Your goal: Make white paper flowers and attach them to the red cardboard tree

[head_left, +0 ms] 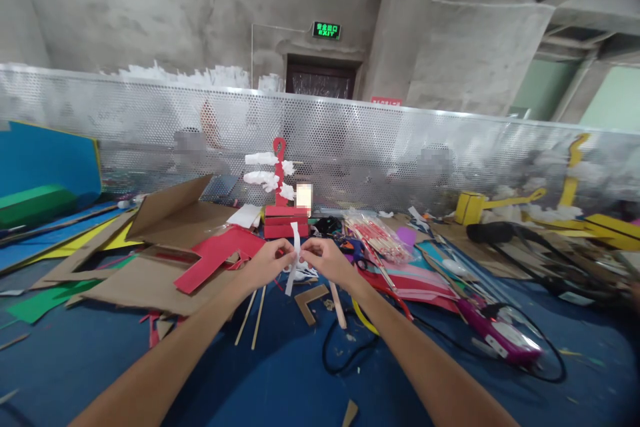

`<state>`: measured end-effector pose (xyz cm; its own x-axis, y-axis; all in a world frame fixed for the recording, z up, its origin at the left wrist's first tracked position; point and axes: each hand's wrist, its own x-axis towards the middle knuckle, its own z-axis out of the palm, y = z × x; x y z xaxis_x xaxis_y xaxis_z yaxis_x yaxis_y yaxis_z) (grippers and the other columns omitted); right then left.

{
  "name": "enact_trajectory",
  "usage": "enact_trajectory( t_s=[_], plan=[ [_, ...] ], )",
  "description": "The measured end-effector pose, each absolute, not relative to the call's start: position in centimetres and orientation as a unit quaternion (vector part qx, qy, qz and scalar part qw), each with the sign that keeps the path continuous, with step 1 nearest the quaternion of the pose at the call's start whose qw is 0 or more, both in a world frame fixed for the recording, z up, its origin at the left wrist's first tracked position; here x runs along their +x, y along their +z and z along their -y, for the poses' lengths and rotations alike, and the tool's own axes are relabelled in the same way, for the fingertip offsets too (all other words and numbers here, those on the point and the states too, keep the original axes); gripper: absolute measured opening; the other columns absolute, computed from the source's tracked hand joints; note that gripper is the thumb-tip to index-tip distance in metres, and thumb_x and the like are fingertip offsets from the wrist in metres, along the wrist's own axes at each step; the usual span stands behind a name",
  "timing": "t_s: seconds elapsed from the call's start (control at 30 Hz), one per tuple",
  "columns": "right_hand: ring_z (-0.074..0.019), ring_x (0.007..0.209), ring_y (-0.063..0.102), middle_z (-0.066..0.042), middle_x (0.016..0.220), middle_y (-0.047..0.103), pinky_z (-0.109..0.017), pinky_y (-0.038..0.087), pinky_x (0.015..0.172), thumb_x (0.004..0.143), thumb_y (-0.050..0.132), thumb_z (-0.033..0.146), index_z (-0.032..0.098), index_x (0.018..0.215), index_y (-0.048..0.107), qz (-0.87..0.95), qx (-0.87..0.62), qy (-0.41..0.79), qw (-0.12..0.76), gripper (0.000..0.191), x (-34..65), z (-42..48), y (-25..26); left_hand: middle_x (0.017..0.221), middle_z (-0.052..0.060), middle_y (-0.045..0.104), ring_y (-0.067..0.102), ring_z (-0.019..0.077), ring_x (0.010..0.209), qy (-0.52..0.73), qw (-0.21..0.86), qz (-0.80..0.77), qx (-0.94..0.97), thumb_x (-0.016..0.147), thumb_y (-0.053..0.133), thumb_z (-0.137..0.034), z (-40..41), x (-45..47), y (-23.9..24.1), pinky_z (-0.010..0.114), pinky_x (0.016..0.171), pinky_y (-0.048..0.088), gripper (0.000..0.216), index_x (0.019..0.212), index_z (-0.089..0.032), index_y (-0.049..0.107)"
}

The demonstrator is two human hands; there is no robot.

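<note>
A narrow white paper strip (291, 282) hangs upright between my hands, above the middle of the blue table. My left hand (270, 260) pinches it from the left at about mid-height. From the other side, the fingertips of my right hand (324, 259) are pressed together at the strip's right edge. Just behind stands a red foam-sheet model (286, 227) with a tall hooked post (281, 147), from which white fluffy pieces (263, 178) stick out. Below the hands lie thin wooden sticks (259, 320) and an L-shaped piece of brown cardboard (306, 305).
Cardboard sheets (145, 280) and a red foam sheet (213, 257) crowd the left. To the right lie a bag of sticks (385, 237), a purple glue gun (500, 337) with a black cable, and yellow models (470, 208). A perforated metal screen (400, 147) closes the back.
</note>
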<state>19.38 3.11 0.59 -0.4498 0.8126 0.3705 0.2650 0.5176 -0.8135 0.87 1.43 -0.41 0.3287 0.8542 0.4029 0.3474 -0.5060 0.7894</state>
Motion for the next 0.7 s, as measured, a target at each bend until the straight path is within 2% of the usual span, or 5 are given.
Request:
enact_trajectory(
  t_s=[0.5, 0.7],
  plan=[
    [-0.0107, 0.053, 0.055, -0.003, 0.067, 0.066, -0.020, 0.041, 0.049, 0.078, 0.057, 0.026, 0.013, 0.075, 0.064, 0.776, -0.342, 0.354, 0.395, 0.015, 19.33, -3.00, 0.71, 0.072, 0.001, 0.060, 0.054, 0.0122, 0.061, 0.415, 0.330, -0.388, 0.754, 0.082, 0.056, -0.040, -0.97, 0.89, 0.07, 0.021, 0.056, 0.041, 0.025, 0.082, -0.014, 0.057],
    [-0.0109, 0.055, 0.055, -0.004, 0.069, 0.066, -0.021, 0.042, 0.052, 0.078, 0.057, 0.028, 0.013, 0.077, 0.065, 0.780, -0.343, 0.346, 0.394, 0.017, 19.34, -3.11, 0.61, 0.075, 0.002, 0.063, 0.055, 0.0132, 0.063, 0.414, 0.292, -0.400, 0.764, 0.082, 0.056, -0.039, -0.98, 0.92, -0.02, 0.022, 0.057, 0.042, 0.025, 0.082, -0.014, 0.059]
  ],
)
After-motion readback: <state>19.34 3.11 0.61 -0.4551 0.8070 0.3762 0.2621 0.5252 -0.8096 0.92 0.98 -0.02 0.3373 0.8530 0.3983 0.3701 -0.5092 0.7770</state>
